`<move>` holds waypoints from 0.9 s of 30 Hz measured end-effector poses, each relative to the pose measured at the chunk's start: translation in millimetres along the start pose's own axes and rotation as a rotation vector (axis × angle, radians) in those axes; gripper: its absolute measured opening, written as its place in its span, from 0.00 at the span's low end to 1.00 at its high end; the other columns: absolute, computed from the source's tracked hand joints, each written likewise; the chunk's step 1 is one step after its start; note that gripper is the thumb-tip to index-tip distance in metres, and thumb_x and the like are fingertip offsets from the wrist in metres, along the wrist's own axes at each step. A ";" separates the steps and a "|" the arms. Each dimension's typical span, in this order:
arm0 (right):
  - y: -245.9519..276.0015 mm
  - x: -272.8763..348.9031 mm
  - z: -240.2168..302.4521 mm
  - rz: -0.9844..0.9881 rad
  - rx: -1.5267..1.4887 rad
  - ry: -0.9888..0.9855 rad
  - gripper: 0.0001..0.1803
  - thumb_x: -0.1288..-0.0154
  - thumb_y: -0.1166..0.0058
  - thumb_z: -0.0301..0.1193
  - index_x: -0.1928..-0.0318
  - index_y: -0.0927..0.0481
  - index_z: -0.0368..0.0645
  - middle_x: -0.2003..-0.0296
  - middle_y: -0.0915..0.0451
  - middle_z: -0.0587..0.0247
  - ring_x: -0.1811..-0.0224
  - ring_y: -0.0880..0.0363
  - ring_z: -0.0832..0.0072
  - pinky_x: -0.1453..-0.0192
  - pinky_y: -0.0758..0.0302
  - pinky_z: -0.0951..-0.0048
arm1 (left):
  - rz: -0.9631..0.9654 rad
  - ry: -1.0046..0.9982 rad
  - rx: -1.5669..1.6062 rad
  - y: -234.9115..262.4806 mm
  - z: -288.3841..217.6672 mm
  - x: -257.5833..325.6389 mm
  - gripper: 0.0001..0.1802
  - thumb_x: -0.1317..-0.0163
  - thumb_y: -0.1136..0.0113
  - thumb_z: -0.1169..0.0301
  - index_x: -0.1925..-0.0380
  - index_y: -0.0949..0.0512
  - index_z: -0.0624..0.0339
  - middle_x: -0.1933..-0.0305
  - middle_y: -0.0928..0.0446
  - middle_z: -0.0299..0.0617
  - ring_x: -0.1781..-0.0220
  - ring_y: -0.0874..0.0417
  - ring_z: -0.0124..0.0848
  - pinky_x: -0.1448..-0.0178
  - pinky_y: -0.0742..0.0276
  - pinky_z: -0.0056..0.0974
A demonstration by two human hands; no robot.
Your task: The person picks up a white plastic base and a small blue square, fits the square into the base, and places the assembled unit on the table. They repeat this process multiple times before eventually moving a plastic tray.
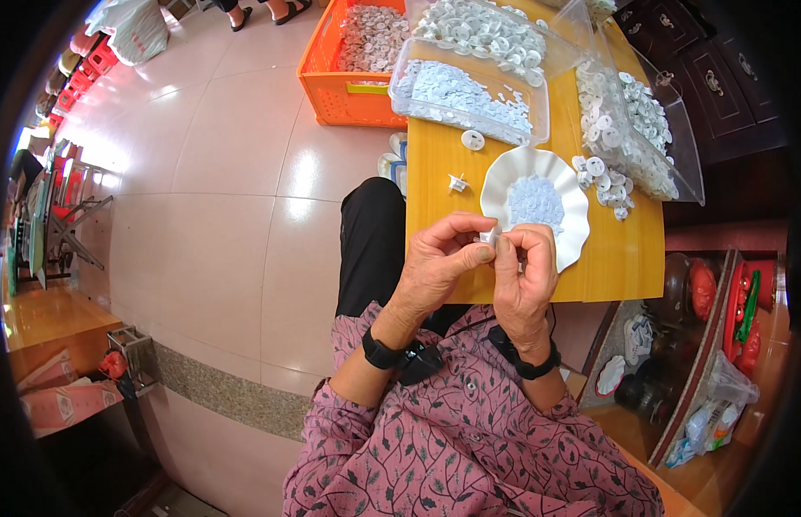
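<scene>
White plastic piece: one, pinched tight between your left hand and right hand fingers; one more piece on the surface.

A small white plastic piece is pinched between both hands' fingertips

Floor: large glossy pale tiles, window glare reflected at left | speckled grey border strip laid along lower edge | dark wooden cabinet with metal handles set at upper right | folding chairs stacked far left
</scene>
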State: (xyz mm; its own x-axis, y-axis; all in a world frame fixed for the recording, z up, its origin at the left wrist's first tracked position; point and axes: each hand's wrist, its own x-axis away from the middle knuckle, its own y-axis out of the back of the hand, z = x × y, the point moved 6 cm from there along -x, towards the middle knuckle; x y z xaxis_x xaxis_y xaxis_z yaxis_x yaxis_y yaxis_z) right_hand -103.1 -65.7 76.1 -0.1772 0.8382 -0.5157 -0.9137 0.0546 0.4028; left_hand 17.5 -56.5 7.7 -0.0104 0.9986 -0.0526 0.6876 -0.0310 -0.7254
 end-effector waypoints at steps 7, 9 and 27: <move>1.5 -5.1 4.4 0.054 0.082 0.044 0.04 0.31 0.45 0.21 0.60 0.28 0.37 0.64 0.27 0.56 0.67 0.27 0.68 0.65 0.26 0.71 | 0.010 -0.010 -0.080 1.4 -1.8 -1.6 0.17 0.39 0.33 0.81 0.49 0.20 0.68 0.53 0.22 0.38 0.52 0.20 0.25 0.46 0.20 0.31; 1.7 -5.1 3.6 0.061 0.081 0.040 0.04 0.31 0.45 0.21 0.61 0.28 0.37 0.63 0.27 0.56 0.67 0.27 0.68 0.65 0.26 0.71 | 0.035 -0.026 -0.142 2.3 -2.0 -1.9 0.17 0.39 0.33 0.80 0.49 0.20 0.68 0.52 0.22 0.39 0.51 0.21 0.25 0.46 0.21 0.31; -2.0 3.9 -8.1 -0.004 -0.152 -0.164 0.03 0.30 0.43 0.20 0.60 0.24 0.34 0.60 0.26 0.61 0.66 0.23 0.79 0.64 0.21 0.78 | -0.025 0.062 0.119 -0.1 2.7 -2.3 0.16 0.33 0.37 0.77 0.46 0.22 0.67 0.61 0.20 0.37 0.61 0.20 0.23 0.53 0.20 0.29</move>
State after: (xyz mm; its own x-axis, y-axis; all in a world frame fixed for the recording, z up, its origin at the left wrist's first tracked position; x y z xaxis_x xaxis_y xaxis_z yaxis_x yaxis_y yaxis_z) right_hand -104.9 -67.0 67.1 -0.1230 0.9158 -0.3822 -0.9610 -0.0138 0.2761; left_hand 15.5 -59.0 6.0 0.0209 0.9998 0.0069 0.5964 -0.0069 -0.8027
